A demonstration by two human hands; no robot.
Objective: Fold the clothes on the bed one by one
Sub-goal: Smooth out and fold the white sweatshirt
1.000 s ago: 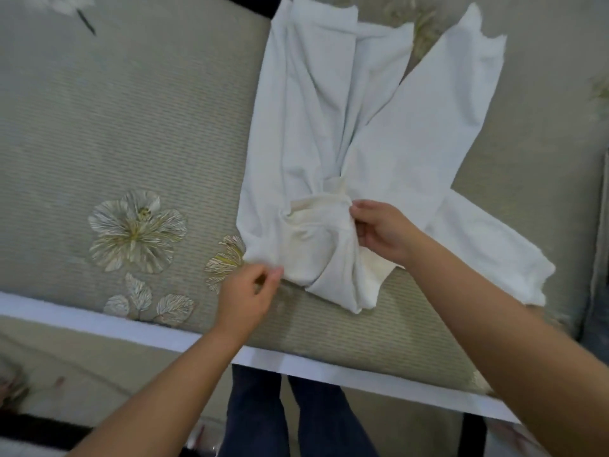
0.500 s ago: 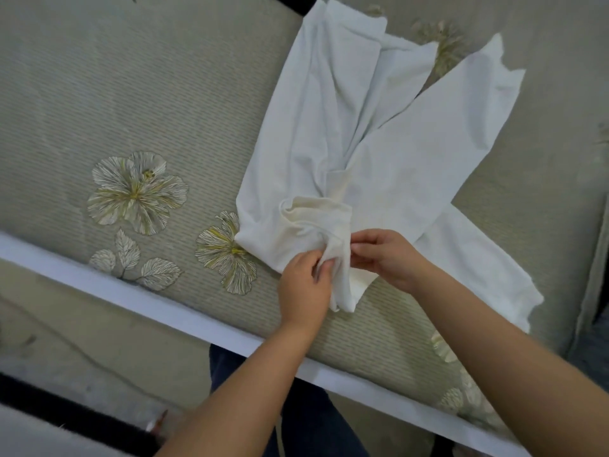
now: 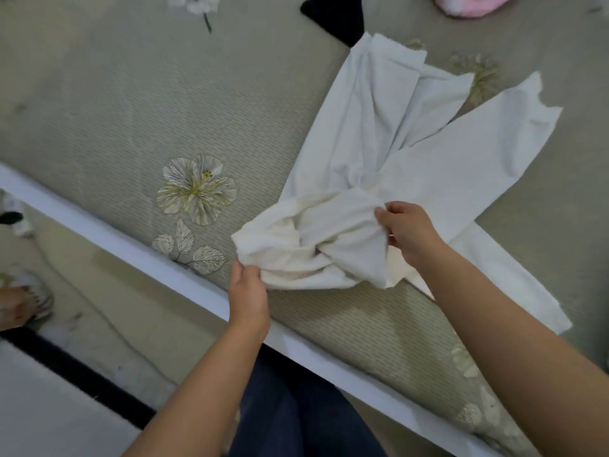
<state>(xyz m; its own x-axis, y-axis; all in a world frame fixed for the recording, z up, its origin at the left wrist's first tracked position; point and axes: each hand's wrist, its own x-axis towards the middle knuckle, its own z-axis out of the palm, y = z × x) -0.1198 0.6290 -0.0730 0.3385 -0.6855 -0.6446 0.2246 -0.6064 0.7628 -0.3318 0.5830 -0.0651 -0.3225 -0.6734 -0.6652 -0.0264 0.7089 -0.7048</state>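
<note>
A white garment (image 3: 405, 153) lies spread on the bed's beige flowered mat (image 3: 131, 103), its long parts fanning toward the far right. Its near end is bunched and twisted, cream-coloured, and lifted off the mat. My left hand (image 3: 247, 291) pinches the lower left edge of that bunched end near the bed's rim. My right hand (image 3: 405, 232) grips the same bunched end on its right side, fingers closed on the cloth. Between the two hands the fabric is stretched sideways with a twist in the middle.
A dark garment (image 3: 333, 14) lies at the far edge, just beyond the white one. A pink item (image 3: 468, 4) sits at the top right. The bed's white rim (image 3: 138, 252) runs diagonally; the floor and a slippered foot (image 3: 23, 301) lie to the left.
My left hand has slid left along the bunched end and pulled it out wide toward the bed's rim. The right hand keeps its grip. The view has shifted, showing more floor.
</note>
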